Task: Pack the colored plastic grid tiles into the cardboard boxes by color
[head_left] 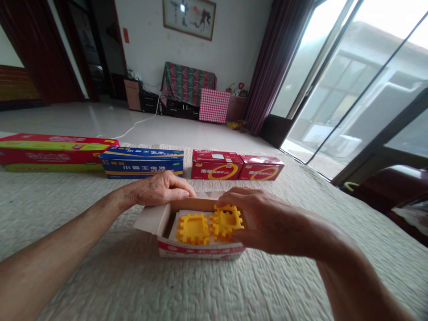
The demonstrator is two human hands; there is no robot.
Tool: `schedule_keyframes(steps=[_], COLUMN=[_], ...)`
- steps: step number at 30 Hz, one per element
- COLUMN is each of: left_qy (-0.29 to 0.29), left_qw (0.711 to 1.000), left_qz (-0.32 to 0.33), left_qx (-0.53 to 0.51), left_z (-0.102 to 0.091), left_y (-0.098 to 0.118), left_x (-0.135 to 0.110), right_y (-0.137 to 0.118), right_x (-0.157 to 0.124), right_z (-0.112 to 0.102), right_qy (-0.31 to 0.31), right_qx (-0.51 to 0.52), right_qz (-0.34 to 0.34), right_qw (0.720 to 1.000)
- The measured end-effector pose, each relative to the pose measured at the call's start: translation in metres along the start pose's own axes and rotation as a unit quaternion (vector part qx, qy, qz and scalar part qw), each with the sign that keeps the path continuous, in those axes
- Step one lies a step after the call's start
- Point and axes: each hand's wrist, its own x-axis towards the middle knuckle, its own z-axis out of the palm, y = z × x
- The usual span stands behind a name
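An opened cardboard box (200,252), white with a red band, stands on the bedspread just in front of me. Inside it, a yellow toothed plastic block (193,228) lies on the left over pale card. A second yellow toothed plastic block (228,223) sits at the right, slightly raised and tilted. My right hand (257,218) reaches over the box's right end, thumb in front of this second block and fingers behind it, closed on it. My left hand (163,188) grips the box's back left edge with curled fingers; some fingertips are hidden.
Behind the box stand a long red and green box (56,154), a blue box (142,164) and two red boxes (216,166) in a row. They rest on a quilted cream bedspread (117,267). A low cabinet (180,109) and glass doors (351,89) lie beyond.
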Motion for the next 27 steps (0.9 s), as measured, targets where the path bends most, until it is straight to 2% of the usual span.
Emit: schedule_keyframes(steps=[7,11,14,17,19,22,25,27], left_qy=[0.003,0.003,0.0,0.0,0.002,0.005,0.008,0.008], left_qw=[1.0,1.0,1.0,1.0,1.0,1.0,1.0,1.0], left_qz=[0.0,-0.002,-0.004,-0.004,-0.001,0.003,0.005,0.005], left_qx=[-0.01,0.001,0.004,0.008,0.01,0.011,0.011,0.011], left_z=[0.0,0.0,0.0,0.0,0.0,0.0,0.001,0.001], left_y=[0.0,-0.001,-0.002,-0.002,-0.002,-0.002,-0.003,-0.003], left_x=[0.0,0.0,0.0,0.0,0.001,0.001,0.001,0.0], right_y=[0.002,0.007,0.024,0.055,0.08,0.111,0.126,0.129], right_x=[-0.001,-0.005,-0.008,-0.009,-0.009,-0.009,-0.008,-0.007], right_z=[0.004,-0.003,-0.013,-0.018,-0.015,-0.002,0.012,0.021], right_qy=[0.011,0.047,0.097,0.118,0.113,0.065,0.011,-0.001], right_qx=[0.0,-0.008,-0.034,-0.054,-0.057,-0.068,-0.07,-0.068], right_qz=[-0.002,0.002,0.022,0.056,0.094,0.162,0.192,0.19], right_qw=[1.0,0.999,0.994,0.99,0.987,0.982,0.979,0.979])
